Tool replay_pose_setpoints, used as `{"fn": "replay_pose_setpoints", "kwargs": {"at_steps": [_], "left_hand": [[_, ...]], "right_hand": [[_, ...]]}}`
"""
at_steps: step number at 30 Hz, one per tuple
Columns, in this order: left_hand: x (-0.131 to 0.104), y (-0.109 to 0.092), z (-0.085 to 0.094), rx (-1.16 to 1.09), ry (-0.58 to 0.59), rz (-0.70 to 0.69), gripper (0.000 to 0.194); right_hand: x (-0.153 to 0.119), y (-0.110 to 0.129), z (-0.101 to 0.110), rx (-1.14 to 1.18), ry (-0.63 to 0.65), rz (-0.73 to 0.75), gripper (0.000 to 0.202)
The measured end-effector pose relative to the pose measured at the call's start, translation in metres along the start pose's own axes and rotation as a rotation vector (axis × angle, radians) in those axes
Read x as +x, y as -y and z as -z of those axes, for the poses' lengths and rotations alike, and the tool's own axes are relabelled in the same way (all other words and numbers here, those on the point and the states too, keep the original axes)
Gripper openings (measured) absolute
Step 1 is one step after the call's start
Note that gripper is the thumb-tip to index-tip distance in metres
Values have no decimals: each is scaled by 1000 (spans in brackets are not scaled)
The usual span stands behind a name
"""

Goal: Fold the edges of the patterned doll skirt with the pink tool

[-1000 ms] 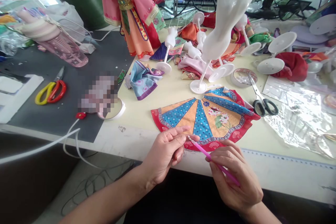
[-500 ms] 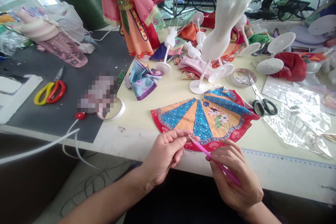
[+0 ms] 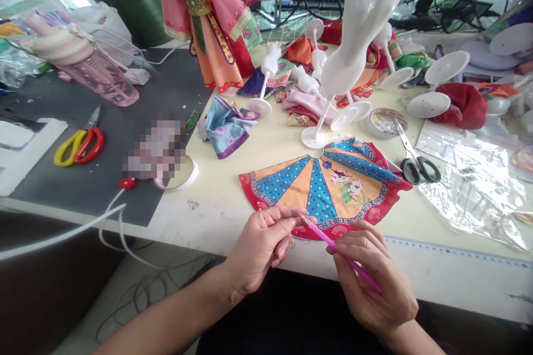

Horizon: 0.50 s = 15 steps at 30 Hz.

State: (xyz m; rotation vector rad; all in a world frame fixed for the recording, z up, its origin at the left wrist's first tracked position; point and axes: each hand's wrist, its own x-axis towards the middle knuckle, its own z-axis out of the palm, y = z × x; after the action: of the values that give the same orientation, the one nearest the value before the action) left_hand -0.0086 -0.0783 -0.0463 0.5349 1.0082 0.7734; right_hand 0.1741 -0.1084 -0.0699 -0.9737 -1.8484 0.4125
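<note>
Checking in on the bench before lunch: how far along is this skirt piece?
Cut, printed skirt lies flat on the table. In hand: right hand holds a pink tool, left hand pinching at its tip by the hem. White mannequin stands undressed.

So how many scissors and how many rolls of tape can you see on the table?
Scissors: 2, the yellow and red pair and the black pair
Tape rolls: 2, the left roll and the right roll
Total: 4

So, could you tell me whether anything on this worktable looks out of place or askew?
Mostly clutter: small white doll stands lie tipped among crumpled fabric scraps. The fan-shaped skirt piece lies flat, and the right hand holds a pink tool against the left hand.
</note>
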Motion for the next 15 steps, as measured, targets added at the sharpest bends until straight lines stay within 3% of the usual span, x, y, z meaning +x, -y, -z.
{"fn": "replay_pose_setpoints", "kwargs": {"at_steps": [15], "left_hand": [[0, -1, 1, -17, 4, 4, 19]], "right_hand": [[0, 1, 1, 17, -1, 8, 38]]}}
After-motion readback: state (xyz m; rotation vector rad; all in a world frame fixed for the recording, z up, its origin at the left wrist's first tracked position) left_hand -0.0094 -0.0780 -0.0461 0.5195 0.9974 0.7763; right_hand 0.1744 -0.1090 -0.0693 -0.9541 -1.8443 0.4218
